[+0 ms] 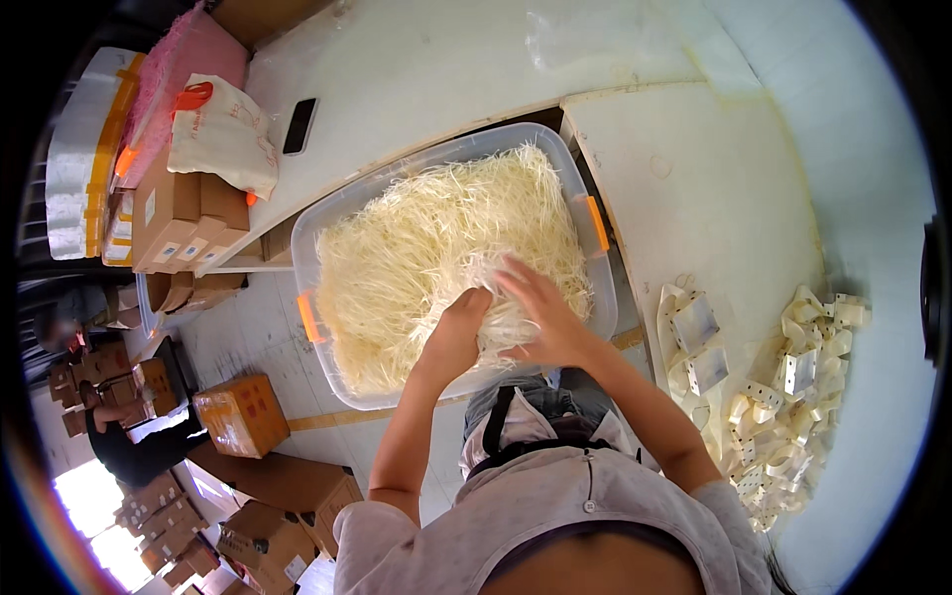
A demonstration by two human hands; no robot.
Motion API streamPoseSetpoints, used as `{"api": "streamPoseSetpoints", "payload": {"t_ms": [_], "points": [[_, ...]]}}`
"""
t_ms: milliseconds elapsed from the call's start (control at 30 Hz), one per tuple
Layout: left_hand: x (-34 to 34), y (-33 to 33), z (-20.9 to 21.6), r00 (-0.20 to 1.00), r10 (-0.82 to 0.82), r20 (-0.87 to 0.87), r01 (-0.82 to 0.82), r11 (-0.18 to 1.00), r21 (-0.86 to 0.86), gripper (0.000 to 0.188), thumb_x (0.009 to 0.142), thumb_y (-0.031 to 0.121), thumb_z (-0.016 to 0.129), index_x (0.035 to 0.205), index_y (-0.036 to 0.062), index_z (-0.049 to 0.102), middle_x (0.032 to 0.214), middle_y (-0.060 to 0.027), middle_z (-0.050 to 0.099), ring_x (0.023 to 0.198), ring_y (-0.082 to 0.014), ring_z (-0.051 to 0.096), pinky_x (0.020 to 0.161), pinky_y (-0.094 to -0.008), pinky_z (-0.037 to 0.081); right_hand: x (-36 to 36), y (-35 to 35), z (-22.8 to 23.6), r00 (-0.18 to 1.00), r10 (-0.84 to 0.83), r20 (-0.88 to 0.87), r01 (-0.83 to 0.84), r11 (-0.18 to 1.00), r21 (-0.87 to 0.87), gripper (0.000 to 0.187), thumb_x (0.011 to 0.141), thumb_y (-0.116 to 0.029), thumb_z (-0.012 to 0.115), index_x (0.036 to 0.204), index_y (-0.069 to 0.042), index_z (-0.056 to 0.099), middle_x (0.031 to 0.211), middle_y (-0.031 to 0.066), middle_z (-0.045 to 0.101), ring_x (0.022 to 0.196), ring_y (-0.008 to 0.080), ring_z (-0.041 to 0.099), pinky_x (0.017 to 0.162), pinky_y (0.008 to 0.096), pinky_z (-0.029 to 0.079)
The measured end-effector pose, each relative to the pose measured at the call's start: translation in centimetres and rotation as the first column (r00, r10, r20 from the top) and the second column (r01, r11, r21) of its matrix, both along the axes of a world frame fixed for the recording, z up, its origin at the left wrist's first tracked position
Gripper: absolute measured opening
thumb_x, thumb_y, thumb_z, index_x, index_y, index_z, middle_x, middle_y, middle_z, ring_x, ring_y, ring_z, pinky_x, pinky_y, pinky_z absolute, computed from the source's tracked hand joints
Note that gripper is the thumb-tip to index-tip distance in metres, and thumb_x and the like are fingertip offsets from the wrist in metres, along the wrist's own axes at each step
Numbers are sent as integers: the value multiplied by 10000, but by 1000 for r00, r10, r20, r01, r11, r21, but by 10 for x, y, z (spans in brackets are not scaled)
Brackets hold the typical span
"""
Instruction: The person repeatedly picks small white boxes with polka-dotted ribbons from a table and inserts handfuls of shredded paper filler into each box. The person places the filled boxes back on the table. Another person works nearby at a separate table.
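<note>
Lying between the left hand, its fingers curled but any grip impossible to tell, and the right hand, its fingers spread open, a whitish shredded-filler tuft is sitting near-right in a translucent storage bin, which cream packing shred is filling.

The person wore a pale grey short-sleeved shirt, with a narrow placket down the front and one small, round, light button. Its sleeves were plain and loose, ending near the elbows. A darker inner layer showed at the neck (purplish grey, as far as the shade allowed). Below, a black strap crossed whitish cloth over faded blue denim jeans. Left hand and right hand were bare.
</note>
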State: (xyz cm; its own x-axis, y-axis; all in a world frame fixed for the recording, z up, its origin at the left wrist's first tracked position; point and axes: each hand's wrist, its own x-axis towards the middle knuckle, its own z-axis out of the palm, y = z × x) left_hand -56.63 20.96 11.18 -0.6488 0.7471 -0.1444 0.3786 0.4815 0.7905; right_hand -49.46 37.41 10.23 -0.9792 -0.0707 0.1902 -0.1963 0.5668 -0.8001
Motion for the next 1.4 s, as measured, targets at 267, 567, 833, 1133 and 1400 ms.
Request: {"api": "streamPoseSetpoints", "payload": {"t_ms": [267,567,833,1133,1400], "points": [[2,-14,-10,847,-11,531,-358,728,585,824,618,-25,688,1282,36,203,1293,-110,272,1158,-175,326,959,-302,290,-12,-14,-58,916,54,399,278,631,-724,513,758,-181,632,1191,-59,385,1082,71,520,967,148,510,816,272,418],[40,-2,-59,814,288,505,-436,877,201,359,716,127,669,1005,-18,511,867,-94,593,800,-150,546,722,-282,431,-10,-14,-52,775,120,621,632,-186,-753,235,857,-175,475,1054,-49,451,920,58,546,813,170,570,706,319,496],[32,-16,-39,970,193,149,-199,980,28,263,717,160,643,830,-25,494,698,-216,526,631,-374,506,553,-356,410,-9,-1,-47,905,-33,425,411,-194,-891,355,830,-247,537,1123,-64,455,1005,69,554,892,176,566,750,309,502],[37,-15,-29,975,158,158,-154,987,-35,221,721,116,624,733,-26,455,641,-209,499,587,-374,475,521,-360,388,-11,20,-58,907,-80,413,368,-325,-871,385,868,-381,426,1104,-79,463,1036,74,538,917,231,537,792,383,463],[51,-30,-48,968,201,148,-215,973,89,176,712,60,599,779,-33,466,647,-230,487,632,-412,484,527,-380,386,-17,44,-32,751,-278,599,468,-416,-780,392,855,-398,404,1023,-64,521,963,103,565,844,270,548,754,426,457]]}}
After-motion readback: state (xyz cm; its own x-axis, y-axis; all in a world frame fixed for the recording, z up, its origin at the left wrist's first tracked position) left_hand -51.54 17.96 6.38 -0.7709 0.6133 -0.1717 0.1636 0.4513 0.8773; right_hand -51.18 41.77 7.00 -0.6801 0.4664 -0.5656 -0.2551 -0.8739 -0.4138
